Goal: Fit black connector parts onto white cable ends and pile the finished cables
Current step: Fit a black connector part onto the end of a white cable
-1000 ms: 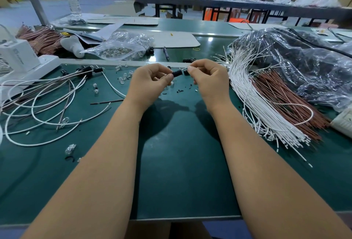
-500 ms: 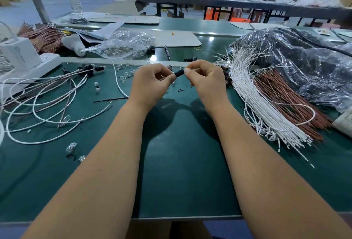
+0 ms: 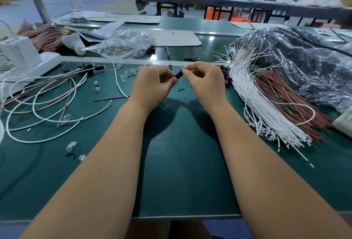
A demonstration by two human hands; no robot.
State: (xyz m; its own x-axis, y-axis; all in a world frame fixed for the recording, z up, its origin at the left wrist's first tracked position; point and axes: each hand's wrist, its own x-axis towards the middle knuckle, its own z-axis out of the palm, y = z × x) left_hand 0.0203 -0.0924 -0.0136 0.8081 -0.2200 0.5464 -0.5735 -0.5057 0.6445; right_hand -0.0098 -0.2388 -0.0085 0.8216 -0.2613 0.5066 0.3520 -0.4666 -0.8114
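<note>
A small black connector part (image 3: pixel 179 75) is held between my two hands above the green bench (image 3: pixel 177 162). My left hand (image 3: pixel 154 86) pinches its near end with curled fingers, and my right hand (image 3: pixel 203 80) pinches its far end. A white cable (image 3: pixel 119 84) runs from under my left hand toward the back. Finished white cables with black ends (image 3: pixel 43 105) lie looped at the left. A thick bundle of loose white cables (image 3: pixel 257 109) lies at the right beside brown wires (image 3: pixel 285 101).
Small clear bulbs (image 3: pixel 131 71) and black bits (image 3: pixel 181 90) are scattered near my hands. A clear bag of bulbs (image 3: pixel 123 46) sits behind, a white device (image 3: pixel 21 55) at far left, a crumpled plastic bag (image 3: pixel 304 63) at right. A pen (image 3: pixel 167 51) lies on the back strip.
Both hands stay together on the black connector part with only slight finger shifts. The white cable at the left hand has swung a little.
</note>
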